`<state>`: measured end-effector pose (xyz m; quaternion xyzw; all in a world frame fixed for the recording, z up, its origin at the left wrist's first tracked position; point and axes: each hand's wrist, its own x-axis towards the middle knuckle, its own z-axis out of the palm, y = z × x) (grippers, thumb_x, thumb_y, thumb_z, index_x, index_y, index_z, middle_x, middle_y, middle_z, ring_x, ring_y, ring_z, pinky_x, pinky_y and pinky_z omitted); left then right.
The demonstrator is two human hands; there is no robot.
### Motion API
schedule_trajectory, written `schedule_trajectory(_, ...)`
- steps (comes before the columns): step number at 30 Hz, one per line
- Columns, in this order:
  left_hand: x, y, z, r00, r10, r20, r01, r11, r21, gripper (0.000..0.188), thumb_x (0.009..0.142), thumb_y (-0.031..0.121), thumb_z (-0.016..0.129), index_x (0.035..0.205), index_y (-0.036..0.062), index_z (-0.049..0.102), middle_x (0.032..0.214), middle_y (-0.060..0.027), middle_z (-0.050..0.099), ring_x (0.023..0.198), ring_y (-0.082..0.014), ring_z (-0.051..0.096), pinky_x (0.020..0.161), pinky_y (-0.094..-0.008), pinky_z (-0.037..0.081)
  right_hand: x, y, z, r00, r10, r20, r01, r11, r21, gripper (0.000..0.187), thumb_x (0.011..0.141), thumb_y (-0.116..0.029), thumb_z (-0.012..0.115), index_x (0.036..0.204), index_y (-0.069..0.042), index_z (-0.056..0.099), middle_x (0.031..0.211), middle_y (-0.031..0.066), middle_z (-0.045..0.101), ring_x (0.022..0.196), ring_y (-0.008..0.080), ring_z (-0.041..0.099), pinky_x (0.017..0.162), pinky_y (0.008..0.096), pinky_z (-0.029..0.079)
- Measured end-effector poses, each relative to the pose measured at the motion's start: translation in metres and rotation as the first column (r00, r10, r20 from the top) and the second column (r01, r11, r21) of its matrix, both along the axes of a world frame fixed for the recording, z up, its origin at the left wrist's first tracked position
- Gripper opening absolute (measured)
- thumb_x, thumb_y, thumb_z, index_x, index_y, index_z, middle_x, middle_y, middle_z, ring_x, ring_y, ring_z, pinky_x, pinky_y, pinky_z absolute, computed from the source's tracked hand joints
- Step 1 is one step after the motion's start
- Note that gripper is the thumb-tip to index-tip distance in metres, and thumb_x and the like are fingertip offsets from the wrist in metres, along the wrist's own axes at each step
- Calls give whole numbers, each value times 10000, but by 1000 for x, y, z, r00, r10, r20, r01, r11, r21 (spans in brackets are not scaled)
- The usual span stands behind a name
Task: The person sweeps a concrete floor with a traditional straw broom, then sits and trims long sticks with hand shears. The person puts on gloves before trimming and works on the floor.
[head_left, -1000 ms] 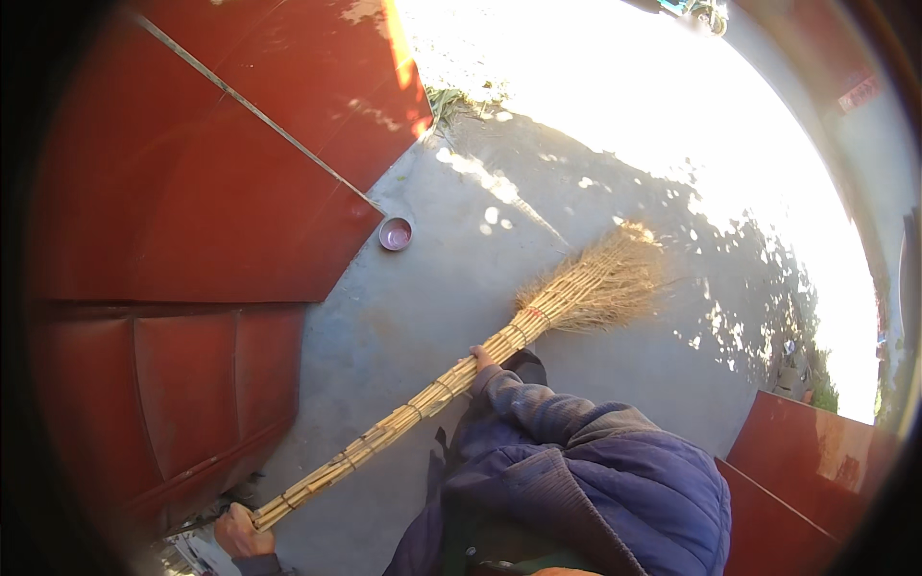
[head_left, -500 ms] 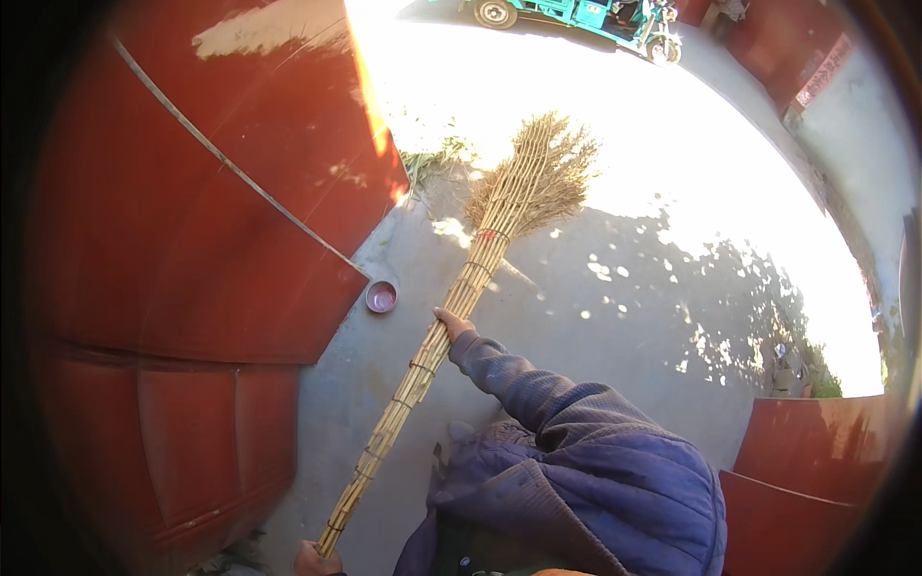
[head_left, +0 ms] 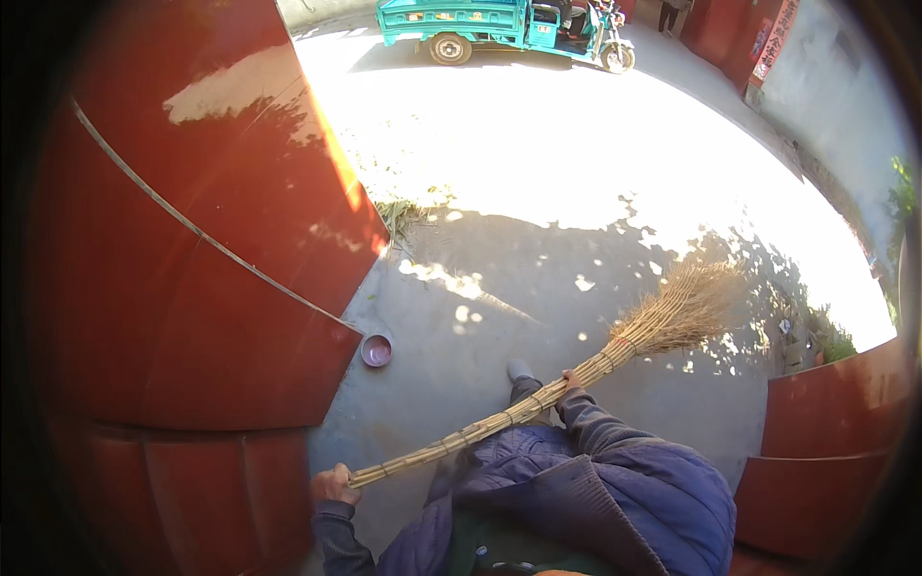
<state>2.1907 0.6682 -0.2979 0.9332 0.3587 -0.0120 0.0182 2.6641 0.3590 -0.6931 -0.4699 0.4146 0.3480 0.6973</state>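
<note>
While hands grip broom, long axis slants; bristles point upper right

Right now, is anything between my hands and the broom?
Nothing visible is in between: your left hand grips the broom at its handle end, and your right hand holds it nearer the bristles.

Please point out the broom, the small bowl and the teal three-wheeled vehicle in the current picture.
broom (head_left: pixel 524 410): head view, on the bound handle
small bowl (head_left: pixel 377 351): head view, on its inside
three-wheeled vehicle (head_left: pixel 492 20): head view, on the cargo bed's side
</note>
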Motion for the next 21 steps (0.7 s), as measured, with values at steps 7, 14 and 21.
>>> schedule_trajectory(7,282,95,-19,924,-383,18,383,923,-38,155,680,120,679,674,102,525,595,-109,590,562,-318,609,533,-446,451,105,-66,19,896,-443,-23,436,888,-148,269,836,-352,689,898,-122,565,820,114,651,763,322,637,768,534,557)
schedule_trajectory(14,389,81,-1,911,-410,-42,410,912,3,237,723,147,695,650,120,472,580,-71,520,550,-272,552,527,-413,394,170,-60,45,880,-459,-118,440,884,-156,217,853,-318,679,894,-178,517,758,62,599,703,256,617,724,523,575)
schedule_trajectory(21,365,56,74,969,-17,-248,52,989,136,215,726,128,683,679,118,474,613,-71,528,590,-286,570,549,-435,412,235,131,-12,972,24,-232,-27,1000,-6,273,855,-299,701,982,-115,543,779,125,642,671,312,638,659,494,597)
